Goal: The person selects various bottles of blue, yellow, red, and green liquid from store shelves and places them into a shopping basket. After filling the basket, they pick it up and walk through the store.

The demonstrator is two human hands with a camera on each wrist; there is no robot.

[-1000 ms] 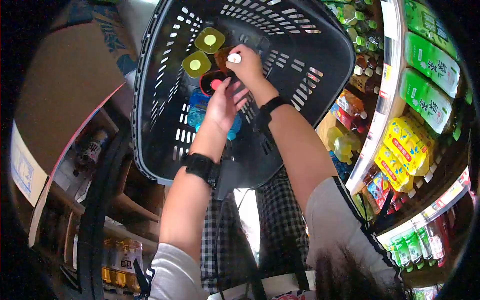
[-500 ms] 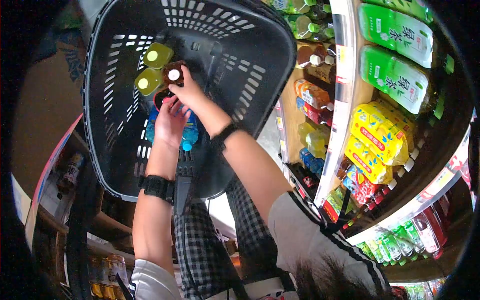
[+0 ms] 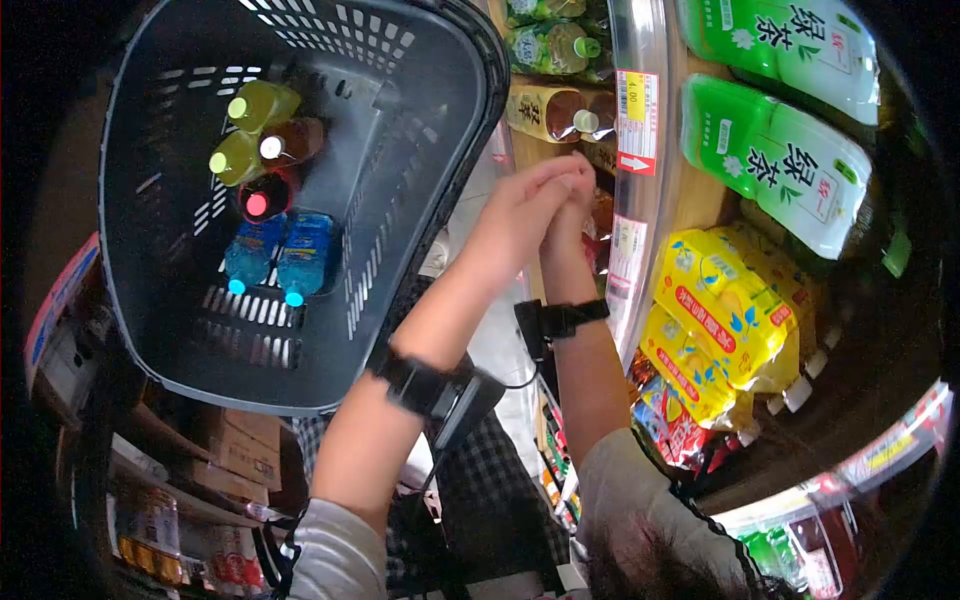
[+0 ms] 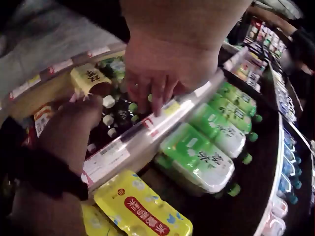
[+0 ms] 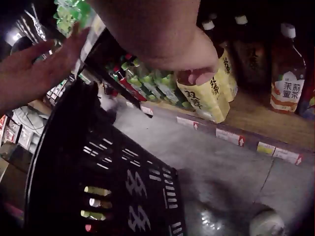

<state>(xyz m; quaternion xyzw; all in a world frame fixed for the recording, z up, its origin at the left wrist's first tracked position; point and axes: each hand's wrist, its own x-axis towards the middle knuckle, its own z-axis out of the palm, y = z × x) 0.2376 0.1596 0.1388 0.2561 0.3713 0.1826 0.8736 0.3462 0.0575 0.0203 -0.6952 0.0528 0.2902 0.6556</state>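
The left hand [image 3: 515, 220] is beside the right hand [image 3: 575, 215], overlapping it in the head view. Its fingers hang loosely extended over the shelf edge in the left wrist view, holding nothing; the right wrist view shows this left hand [image 5: 44, 64] with fingers spread. At the front of the shelf, the right hand [image 5: 172, 46] is against a yellow-labelled brown bottle [image 5: 204, 103] and hides its top. Whether its bent fingers grip the bottle is unclear. The same label shows beside the right hand [image 4: 81, 113] on the bottle [image 4: 88, 78].
A black basket [image 3: 400, 250] stands at the left, holding several bottles, with a blue pair [image 3: 305, 255] among them. Green tea packs [image 3: 775, 165] and yellow packs [image 3: 720, 320] lie on the right shelf. A price rail [image 3: 635, 120] runs along the edge.
Both hands have left the bottles in the basket and moved right to the shelf. The basket now appears further left in the head view, and more blue bottles are uncovered.
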